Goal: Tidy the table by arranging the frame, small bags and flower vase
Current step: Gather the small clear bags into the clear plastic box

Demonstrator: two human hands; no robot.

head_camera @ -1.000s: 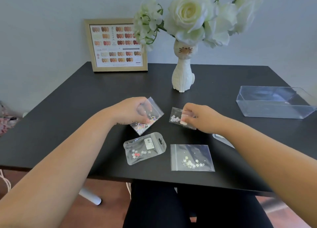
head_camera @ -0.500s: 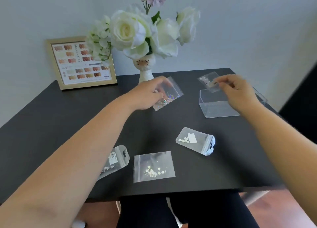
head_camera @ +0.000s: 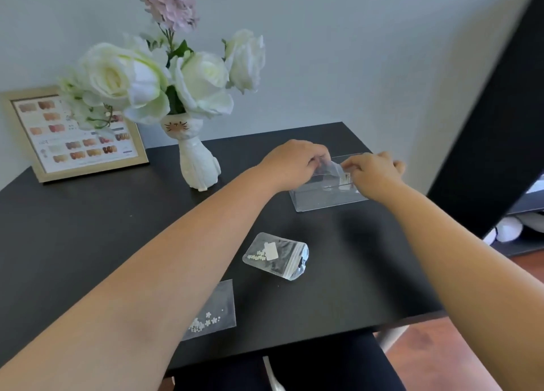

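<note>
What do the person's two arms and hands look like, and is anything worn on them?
Both forearms are bare up to the picture's edge, with no sleeves in view. The left hand and right hand show no gloves, and no watch or bracelet at either wrist. Rings cannot be judged.

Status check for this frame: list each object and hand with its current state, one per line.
Left hand: pinching a clear bag over the box.
Right hand: pinching a bag there too.
Clear box: open-topped, on table.
Zip bag: lying loose.
Flat bag: partly under forearm.
Vase: upright.
Frame: leaning against wall.
</note>
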